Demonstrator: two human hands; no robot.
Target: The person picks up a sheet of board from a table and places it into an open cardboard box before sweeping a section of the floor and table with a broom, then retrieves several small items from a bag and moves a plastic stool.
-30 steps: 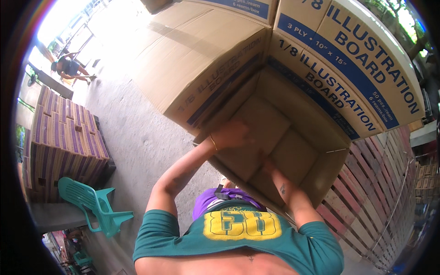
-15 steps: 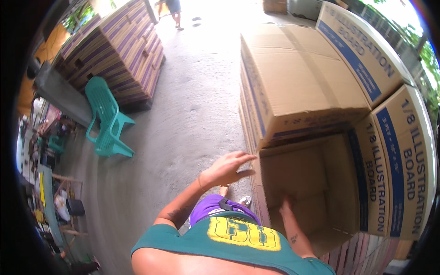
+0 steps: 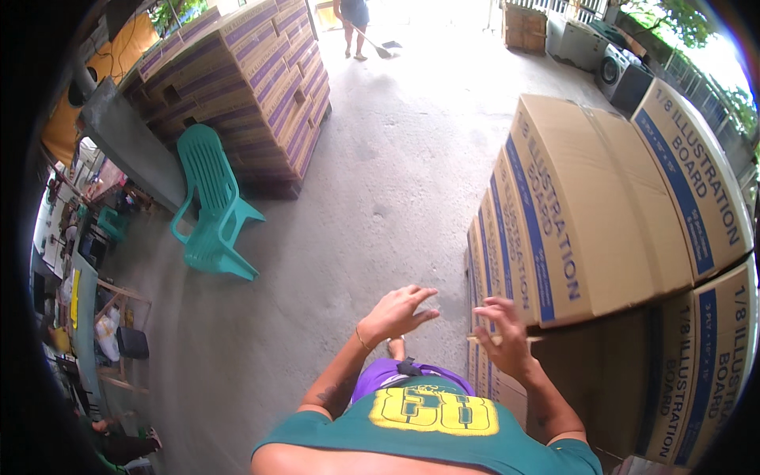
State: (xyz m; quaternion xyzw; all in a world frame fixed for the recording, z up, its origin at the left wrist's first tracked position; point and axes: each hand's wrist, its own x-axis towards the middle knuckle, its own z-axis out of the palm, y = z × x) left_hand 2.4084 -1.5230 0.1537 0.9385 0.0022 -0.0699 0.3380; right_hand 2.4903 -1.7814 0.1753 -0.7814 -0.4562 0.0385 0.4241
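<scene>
My left hand hovers over the concrete floor, its fingers bent and apart, with nothing in them. Close by, my right hand is raised at the near edge of the stacked boxes, its fingers spread and slightly blurred. It seems to hold nothing. Beside and below the right forearm is the shadowed brown cardboard space among the boxes. A large closed brown carton with a blue stripe and a taped top stands just beyond it. More striped cartons border the space on the right.
A teal plastic chair stands left on the concrete floor, before a tall stack of purple-striped boxes. Far ahead, a person holds a broom. A washing machine and a wooden crate stand at the far right.
My right hand has come up out of the cardboard space and moved left, near my left hand. The view has shifted, so the boxes sit lower and farther right.
</scene>
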